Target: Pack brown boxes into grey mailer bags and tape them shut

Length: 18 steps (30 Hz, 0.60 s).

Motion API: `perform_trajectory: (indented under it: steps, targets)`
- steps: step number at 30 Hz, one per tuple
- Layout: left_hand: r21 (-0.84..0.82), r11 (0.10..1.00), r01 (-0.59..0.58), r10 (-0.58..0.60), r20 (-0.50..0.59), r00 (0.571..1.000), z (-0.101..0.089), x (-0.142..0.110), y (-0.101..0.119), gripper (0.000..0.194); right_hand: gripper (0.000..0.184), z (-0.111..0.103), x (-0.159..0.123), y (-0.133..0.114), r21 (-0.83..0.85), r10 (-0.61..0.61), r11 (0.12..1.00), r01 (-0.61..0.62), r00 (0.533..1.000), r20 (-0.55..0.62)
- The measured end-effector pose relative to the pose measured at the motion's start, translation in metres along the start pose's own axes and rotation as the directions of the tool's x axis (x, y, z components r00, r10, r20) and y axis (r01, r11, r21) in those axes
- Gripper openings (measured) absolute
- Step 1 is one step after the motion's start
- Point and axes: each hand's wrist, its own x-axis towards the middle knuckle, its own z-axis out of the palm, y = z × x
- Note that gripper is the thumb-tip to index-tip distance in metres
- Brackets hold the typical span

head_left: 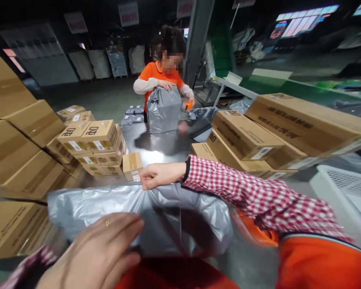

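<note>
A grey plastic mailer bag (114, 208) lies wrapped around a parcel on the metal table (159, 148) right in front of me. My left hand (102, 249), with a ring on one finger, presses flat on the near side of the bag, fingers apart. My right hand (156, 176), in a red-and-white checked sleeve, reaches across and pinches the far top edge of the bag. An orange object (257, 235) lies on the table under my right forearm.
Stacks of cardboard boxes stand on the left (90, 140) and on the right (258, 136). Across the table a person in an orange shirt (162, 76) holds another grey bagged parcel (163, 109). A white crate (345, 188) sits at the right edge.
</note>
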Motion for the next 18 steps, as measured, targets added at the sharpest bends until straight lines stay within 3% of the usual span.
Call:
perform_trajectory:
  steps: [3,6,8,10,12,14,18]
  targets:
    - [0.162,0.984,-0.08,0.068,0.075,0.995,0.031,0.024,0.009,0.051,0.022,-0.001,0.003,0.008,0.03,-0.01,1.0,0.01,1.0,0.009]
    - [0.254,0.966,-0.055,0.054,0.011,0.998,0.044,0.026,0.0,0.064,0.019,-0.015,-0.006,0.021,-0.005,0.006,1.0,-0.006,1.0,-0.025]
    - [0.304,0.947,-0.102,0.102,0.014,0.995,0.049,0.02,-0.008,0.069,0.015,-0.03,-0.025,0.036,-0.108,0.04,0.993,-0.056,0.989,-0.145]
    - [0.32,0.938,-0.133,0.13,0.032,0.991,0.054,0.014,-0.015,0.07,0.012,-0.042,-0.059,0.056,-0.225,0.099,0.957,-0.18,0.939,-0.331]
    - [0.308,0.943,-0.128,0.124,0.032,0.992,0.059,0.012,-0.023,0.071,0.013,-0.047,-0.109,0.079,-0.275,0.169,0.898,-0.343,0.847,-0.504]
    - [0.291,0.95,-0.113,0.11,0.026,0.994,0.062,0.014,-0.028,0.07,0.018,-0.04,-0.177,0.105,-0.232,0.244,0.838,-0.494,0.72,-0.65]
    - [0.257,0.958,-0.128,0.134,-0.006,0.991,0.061,0.02,-0.031,0.069,0.029,-0.006,-0.354,0.145,-0.039,0.303,0.711,-0.702,0.356,-0.884]
